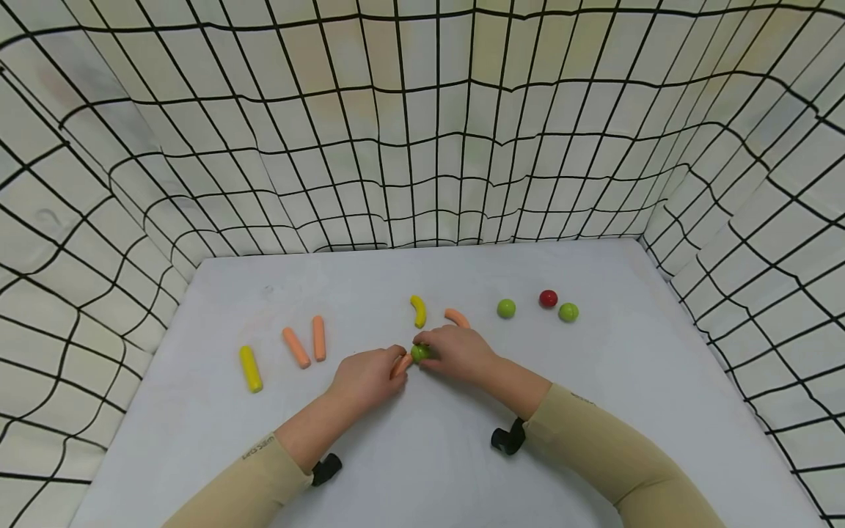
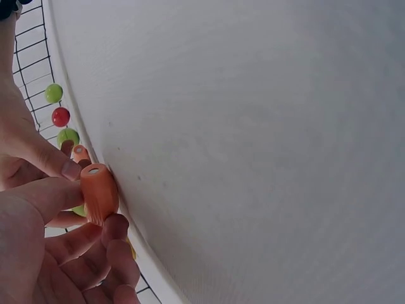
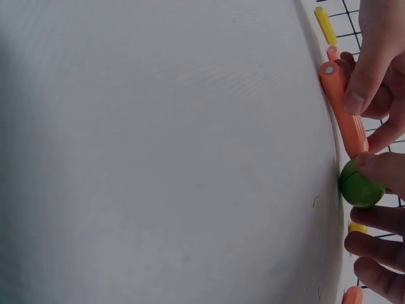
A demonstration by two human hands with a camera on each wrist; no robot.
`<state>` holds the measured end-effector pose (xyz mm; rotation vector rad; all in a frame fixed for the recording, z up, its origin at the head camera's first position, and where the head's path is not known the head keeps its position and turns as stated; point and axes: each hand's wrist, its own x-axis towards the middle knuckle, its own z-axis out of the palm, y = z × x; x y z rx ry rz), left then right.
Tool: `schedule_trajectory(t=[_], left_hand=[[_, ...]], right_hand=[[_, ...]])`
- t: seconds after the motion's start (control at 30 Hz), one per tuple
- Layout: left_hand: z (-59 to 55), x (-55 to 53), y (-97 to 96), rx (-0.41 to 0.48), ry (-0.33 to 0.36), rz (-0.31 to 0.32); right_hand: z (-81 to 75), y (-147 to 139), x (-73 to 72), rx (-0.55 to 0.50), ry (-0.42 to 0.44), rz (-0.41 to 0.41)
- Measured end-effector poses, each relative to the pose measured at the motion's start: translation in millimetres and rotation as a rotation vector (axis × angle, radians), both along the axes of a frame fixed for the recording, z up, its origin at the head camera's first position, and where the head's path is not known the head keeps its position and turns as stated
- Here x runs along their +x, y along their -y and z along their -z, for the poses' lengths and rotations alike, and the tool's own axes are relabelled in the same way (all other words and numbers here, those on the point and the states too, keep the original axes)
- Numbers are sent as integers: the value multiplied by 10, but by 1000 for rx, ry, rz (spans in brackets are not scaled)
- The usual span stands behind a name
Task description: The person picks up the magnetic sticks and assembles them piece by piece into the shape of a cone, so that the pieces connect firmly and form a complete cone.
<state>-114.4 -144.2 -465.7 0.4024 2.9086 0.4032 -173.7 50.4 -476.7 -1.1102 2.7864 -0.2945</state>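
Near the middle of the table, my left hand point(image 1: 370, 375) pinches an orange toy stick point(image 1: 401, 364) between thumb and fingers. A small silver disc shows on the stick's near end point(image 2: 93, 170). My right hand point(image 1: 460, 353) holds a green ball point(image 1: 419, 353) with its thumb on top and fingers on the far side. In the right wrist view the stick's other end appears to meet the green ball point(image 3: 362, 183), which has a thin line across it. Just beyond my right hand lie a curved yellow piece point(image 1: 419, 312) and a curved orange piece point(image 1: 457, 317).
To the left lie two orange sticks point(image 1: 319, 339) and a yellow stick point(image 1: 251, 369). At the back right sit a red ball point(image 1: 548, 298) and two green balls point(image 1: 506, 309). Walls with a black grid point(image 1: 438, 147) border the white table point(image 1: 594, 455) at the back and sides.
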Motion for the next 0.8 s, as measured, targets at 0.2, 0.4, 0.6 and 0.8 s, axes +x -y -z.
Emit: schedule_trajectory(t=[0.2, 0.4, 0.6, 0.8], left_hand=[[10, -2, -6, 17, 8, -1], [27, -10, 5, 23, 30, -16], [28, -21, 9, 33, 59, -33], [12, -31, 2, 43, 89, -47]], right_hand=[[-17, -14, 11, 1, -3, -2], [-12, -46, 5, -39, -36, -13], [-62, -114, -9, -130, 38, 98], [-110, -218, -76, -175, 115, 230]])
